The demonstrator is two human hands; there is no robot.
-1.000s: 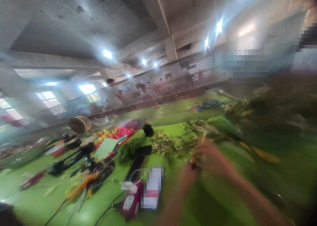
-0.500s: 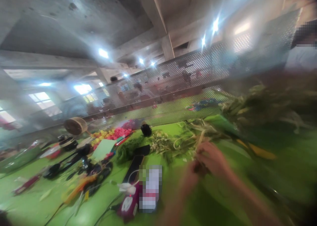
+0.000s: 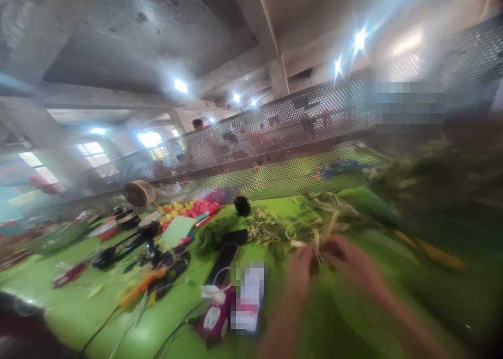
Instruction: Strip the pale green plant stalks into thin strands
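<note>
My left hand point(image 3: 302, 264) is closed, with a pale leaf-like strip point(image 3: 299, 243) showing at its fingertips. Close beside it, my right hand point(image 3: 340, 250) has its fingers bent together at another part of the pale strips, though blur hides what exactly is in them. Just beyond the hands, a loose heap of pale and green leafy pieces point(image 3: 267, 225) spreads over the green table. Longer pale strands point(image 3: 334, 212) lie tangled behind my right hand.
Left of my hands lie a phone point(image 3: 248, 296), a purple power socket block point(image 3: 214, 317) with cords, and a dark phone point(image 3: 223, 262). An orange-handled glue gun point(image 3: 143, 285) is farther left. Pink and yellow pieces point(image 3: 200, 208) sit by the perforated screen point(image 3: 251, 165).
The view has turned a little left. My hands, close together before, are now slightly apart, and a pale strip shows between them.
</note>
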